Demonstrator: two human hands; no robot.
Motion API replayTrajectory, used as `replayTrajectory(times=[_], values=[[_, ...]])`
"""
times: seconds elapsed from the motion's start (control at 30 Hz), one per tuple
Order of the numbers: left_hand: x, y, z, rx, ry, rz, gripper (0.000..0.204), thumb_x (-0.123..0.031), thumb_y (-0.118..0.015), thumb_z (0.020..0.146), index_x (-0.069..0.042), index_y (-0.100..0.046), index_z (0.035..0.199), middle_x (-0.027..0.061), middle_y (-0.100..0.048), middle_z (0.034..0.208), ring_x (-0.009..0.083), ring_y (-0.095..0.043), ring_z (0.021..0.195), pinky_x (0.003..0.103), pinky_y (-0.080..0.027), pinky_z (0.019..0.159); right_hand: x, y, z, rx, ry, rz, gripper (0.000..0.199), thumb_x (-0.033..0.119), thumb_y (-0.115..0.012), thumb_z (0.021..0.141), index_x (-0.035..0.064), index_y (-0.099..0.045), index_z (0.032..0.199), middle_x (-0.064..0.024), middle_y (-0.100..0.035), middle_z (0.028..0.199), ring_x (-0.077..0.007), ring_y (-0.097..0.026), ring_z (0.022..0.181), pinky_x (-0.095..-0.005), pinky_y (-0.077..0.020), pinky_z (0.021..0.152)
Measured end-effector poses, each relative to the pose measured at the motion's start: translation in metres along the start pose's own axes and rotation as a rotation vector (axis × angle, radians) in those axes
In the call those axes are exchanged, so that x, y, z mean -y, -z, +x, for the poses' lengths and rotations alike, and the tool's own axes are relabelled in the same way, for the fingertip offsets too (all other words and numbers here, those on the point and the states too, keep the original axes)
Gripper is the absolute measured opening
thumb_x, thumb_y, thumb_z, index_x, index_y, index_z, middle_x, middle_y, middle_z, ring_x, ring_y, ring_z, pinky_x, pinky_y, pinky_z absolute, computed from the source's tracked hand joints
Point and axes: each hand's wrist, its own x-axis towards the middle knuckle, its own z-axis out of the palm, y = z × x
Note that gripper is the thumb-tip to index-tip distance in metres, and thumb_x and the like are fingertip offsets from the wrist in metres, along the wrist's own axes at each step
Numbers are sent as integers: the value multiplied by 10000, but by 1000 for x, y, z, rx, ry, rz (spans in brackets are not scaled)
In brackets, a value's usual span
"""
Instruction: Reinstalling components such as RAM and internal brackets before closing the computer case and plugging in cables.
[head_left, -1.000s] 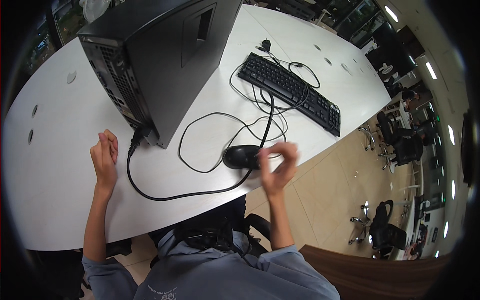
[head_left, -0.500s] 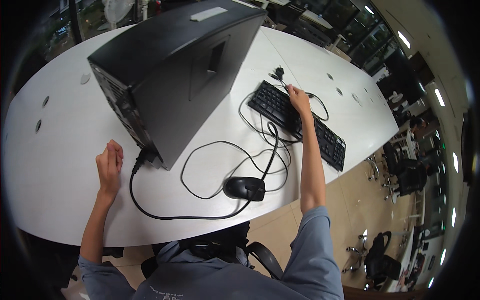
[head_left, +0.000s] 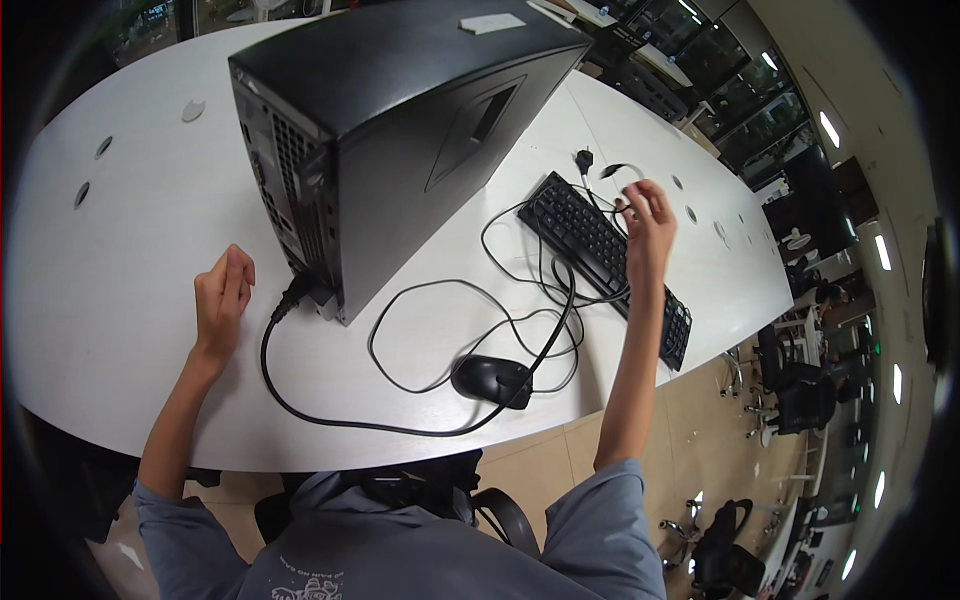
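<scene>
We seem to be taking up the cable (head_left: 610, 171) by the keyboard's (head_left: 583, 238) far edge, our right hand (head_left: 648, 222) half-curled there, its hold unclear, our left hand (head_left: 221, 300) loosely closed, seemingly empty, beside the PC (head_left: 400, 200), so the next move calls for a sure pinch.

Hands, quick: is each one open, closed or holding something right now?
Left hand: loosely closed, nothing seen in it.
Right hand: fingers half curled above the keyboard, beside a cable; whether it grips it cannot be told.

White table (head_left: 130, 300): black computer tower (head_left: 400, 190), keyboard (head_left: 582, 238), mouse (head_left: 485, 378), cables (head_left: 400, 430).
</scene>
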Motion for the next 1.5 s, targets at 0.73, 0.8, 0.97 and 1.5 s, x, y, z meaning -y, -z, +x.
replayTrajectory(times=[0.73,0.8,0.97,1.5], values=[[-16,15,-21,-114,-436,130,287,-174,-538,990,-40,-577,740,82,-552,532,229,-491,430,340,-388,459,100,-202,-256,969,463,-338,371,8,-793,739,50,-667,1085,-88,-629,970,-195,-639,670,-335,-500,511],[-20,18,-22,-118,-551,115,279,-160,-552,977,-39,-570,726,76,-551,533,230,-475,425,344,-379,457,94,-216,-256,1016,471,-420,356,19,-767,763,58,-662,1101,-75,-624,990,-188,-632,660,-332,-494,500],[-30,29,-26,-47,-902,30,209,-204,-634,872,-80,-593,709,11,-501,518,178,-463,422,307,-354,450,70,-243,-249,1066,636,-638,318,52,-673,851,71,-629,1166,-32,-595,971,-167,-623,654,-312,-492,478],[-33,11,-31,-151,-835,162,246,12,-730,743,-2,-601,952,66,-630,687,168,-564,500,274,-410,447,36,-247,-239,958,863,-772,190,61,-689,719,105,-703,904,26,-632,886,-141,-625,700,-279,-536,673]])
